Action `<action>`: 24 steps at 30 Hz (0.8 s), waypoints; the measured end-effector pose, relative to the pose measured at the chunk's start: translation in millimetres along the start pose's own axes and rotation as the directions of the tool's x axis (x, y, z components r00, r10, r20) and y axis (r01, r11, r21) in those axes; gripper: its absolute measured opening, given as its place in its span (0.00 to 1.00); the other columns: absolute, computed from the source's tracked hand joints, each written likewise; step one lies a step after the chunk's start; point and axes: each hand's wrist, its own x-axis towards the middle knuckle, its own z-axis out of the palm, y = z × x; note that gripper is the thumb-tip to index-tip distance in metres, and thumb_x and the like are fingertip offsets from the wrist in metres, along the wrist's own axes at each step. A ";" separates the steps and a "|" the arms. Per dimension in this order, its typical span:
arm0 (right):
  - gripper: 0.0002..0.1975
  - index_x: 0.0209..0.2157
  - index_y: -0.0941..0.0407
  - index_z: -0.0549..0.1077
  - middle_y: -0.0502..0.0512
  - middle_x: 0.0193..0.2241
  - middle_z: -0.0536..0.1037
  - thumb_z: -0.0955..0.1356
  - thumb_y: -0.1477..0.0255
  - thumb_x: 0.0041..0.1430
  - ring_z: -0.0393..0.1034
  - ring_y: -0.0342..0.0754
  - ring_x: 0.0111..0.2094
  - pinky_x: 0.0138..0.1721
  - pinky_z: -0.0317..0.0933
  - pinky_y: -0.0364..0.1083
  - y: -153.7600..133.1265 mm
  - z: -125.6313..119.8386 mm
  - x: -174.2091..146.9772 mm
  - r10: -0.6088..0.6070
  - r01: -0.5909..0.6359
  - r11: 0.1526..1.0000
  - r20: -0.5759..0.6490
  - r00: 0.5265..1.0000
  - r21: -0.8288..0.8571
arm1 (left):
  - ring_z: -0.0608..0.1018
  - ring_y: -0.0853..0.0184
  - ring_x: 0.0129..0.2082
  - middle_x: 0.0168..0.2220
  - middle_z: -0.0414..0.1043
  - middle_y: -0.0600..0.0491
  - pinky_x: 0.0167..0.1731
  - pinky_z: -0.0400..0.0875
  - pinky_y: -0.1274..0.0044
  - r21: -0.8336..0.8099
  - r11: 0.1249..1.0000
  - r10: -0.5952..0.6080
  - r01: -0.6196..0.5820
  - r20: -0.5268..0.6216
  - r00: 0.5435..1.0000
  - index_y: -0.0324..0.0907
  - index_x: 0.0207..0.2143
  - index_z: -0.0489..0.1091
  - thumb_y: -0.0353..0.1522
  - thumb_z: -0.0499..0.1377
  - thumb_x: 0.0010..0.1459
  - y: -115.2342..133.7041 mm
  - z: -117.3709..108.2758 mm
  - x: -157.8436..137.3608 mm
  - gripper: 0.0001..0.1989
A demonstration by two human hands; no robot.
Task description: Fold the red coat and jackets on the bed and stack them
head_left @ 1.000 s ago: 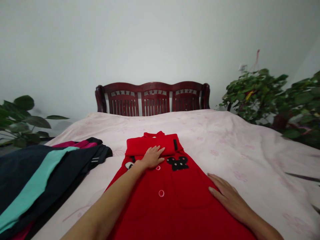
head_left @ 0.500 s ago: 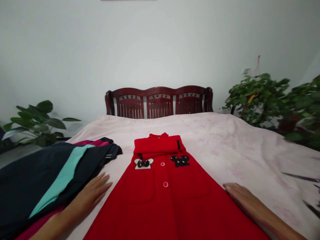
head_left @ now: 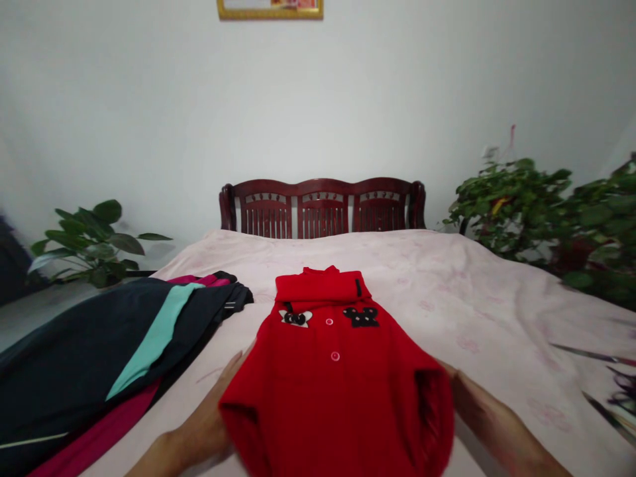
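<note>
A red button-front coat (head_left: 342,397) lies lengthwise before me, its upper part folded into a flat band below the collar. Two pale-rimmed buttons run down the middle, between a white and black patch and a black mouse-head patch. Both side edges are raised off the bed and bent inward, the near part slightly blurred. My left hand (head_left: 221,394) is at the left edge, fingers partly tucked behind the cloth. At the right edge my right hand (head_left: 470,394) holds the fabric, its fingertips hidden behind the fold.
Dark trousers with a turquoise stripe (head_left: 156,331) and magenta cloth lie to the left on the pink bedsheet (head_left: 477,298). Scissors or similar pointed metal tools (head_left: 596,354) lie at the right edge. Beyond are a wooden headboard (head_left: 322,209) and leafy plants (head_left: 517,205).
Both hands have gone from lying flat beside the coat to gripping its side edges. Those edges are now lifted and drawn inward. The view has tilted up a little.
</note>
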 end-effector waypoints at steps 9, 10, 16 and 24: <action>0.26 0.64 0.44 0.64 0.51 0.65 0.63 0.60 0.71 0.65 0.54 0.54 0.67 0.67 0.49 0.62 2.4 20.7 12.8 -0.155 0.439 0.688 0.474 0.867 -0.578 | 0.53 0.48 0.70 0.72 0.47 0.46 0.67 0.46 0.49 0.179 0.935 0.220 -0.307 0.385 0.896 0.54 0.69 0.51 0.25 0.60 0.44 16.2 5.4 74.7 0.48; 0.28 0.65 0.44 0.62 0.51 0.66 0.62 0.60 0.74 0.64 0.53 0.54 0.68 0.67 0.49 0.62 4.7 14.7 12.5 -0.181 0.467 0.654 0.476 0.861 -0.595 | 0.53 0.48 0.70 0.72 0.47 0.46 0.66 0.45 0.49 0.201 0.932 0.214 -0.302 0.366 0.906 0.54 0.68 0.53 0.25 0.61 0.45 15.8 6.6 75.7 0.47; 0.32 0.67 0.45 0.58 0.53 0.67 0.60 0.62 0.74 0.63 0.53 0.55 0.68 0.67 0.49 0.62 13.6 19.2 22.9 -0.326 0.609 0.506 0.518 0.791 -0.611 | 0.60 0.50 0.68 0.68 0.59 0.49 0.66 0.51 0.53 0.163 0.960 0.186 -0.226 0.229 0.955 0.53 0.63 0.63 0.30 0.61 0.53 7.7 28.2 70.1 0.34; 0.20 0.53 0.45 0.76 0.50 0.54 0.78 0.64 0.59 0.62 0.72 0.57 0.55 0.61 0.62 0.60 -19.9 27.0 72.4 -0.444 0.506 0.662 0.255 0.859 -0.552 | 0.75 0.61 0.57 0.56 0.76 0.55 0.65 0.60 0.65 -0.069 0.994 0.086 -0.087 -0.016 0.996 0.52 0.53 0.74 0.32 0.52 0.62 18.7 -8.4 124.7 0.19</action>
